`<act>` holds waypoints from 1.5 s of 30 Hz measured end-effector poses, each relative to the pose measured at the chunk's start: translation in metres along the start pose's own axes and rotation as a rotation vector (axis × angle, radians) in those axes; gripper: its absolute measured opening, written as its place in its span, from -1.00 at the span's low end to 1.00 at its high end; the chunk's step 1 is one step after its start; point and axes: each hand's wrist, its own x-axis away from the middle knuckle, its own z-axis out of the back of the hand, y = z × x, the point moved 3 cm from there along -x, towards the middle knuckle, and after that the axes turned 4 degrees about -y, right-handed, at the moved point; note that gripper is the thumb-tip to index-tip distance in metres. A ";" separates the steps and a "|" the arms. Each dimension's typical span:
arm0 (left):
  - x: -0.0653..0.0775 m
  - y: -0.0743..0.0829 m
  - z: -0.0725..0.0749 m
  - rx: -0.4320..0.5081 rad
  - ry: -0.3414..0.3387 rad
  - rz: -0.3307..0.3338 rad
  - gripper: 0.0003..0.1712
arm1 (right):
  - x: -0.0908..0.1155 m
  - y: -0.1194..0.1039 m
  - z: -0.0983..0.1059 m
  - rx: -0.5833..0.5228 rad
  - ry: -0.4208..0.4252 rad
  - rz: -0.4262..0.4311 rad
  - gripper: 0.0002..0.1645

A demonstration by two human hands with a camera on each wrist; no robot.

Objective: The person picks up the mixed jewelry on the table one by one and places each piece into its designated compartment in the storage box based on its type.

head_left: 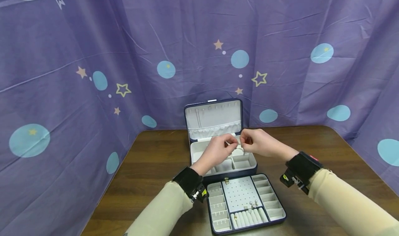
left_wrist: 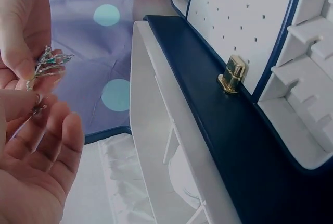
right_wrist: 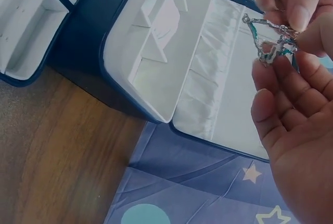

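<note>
Above the open jewelry box [head_left: 218,149], the left hand [head_left: 216,149] and right hand [head_left: 258,144] each pinch a silver bracelet [right_wrist: 270,39] between them.

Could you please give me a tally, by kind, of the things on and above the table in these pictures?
Jewellery box, open, dark blue: 1
Removable tray in front of it: 1
Silver jewellery piece pinched between both hands: 1
Hands: 2, left hand and right hand
Wrist bands, black: 2
Total: 7
</note>
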 end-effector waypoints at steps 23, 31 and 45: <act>0.001 0.001 0.016 -0.083 0.065 -0.040 -0.91 | 0.003 0.010 -0.008 -0.105 -0.069 -0.093 -0.70; 0.002 -0.001 0.019 -0.078 0.079 -0.031 -0.91 | 0.004 0.013 -0.008 -0.061 0.000 -0.114 -0.74; 0.004 0.001 0.020 -0.101 0.075 -0.069 -0.93 | 0.002 0.009 -0.012 -0.075 -0.015 -0.097 -0.75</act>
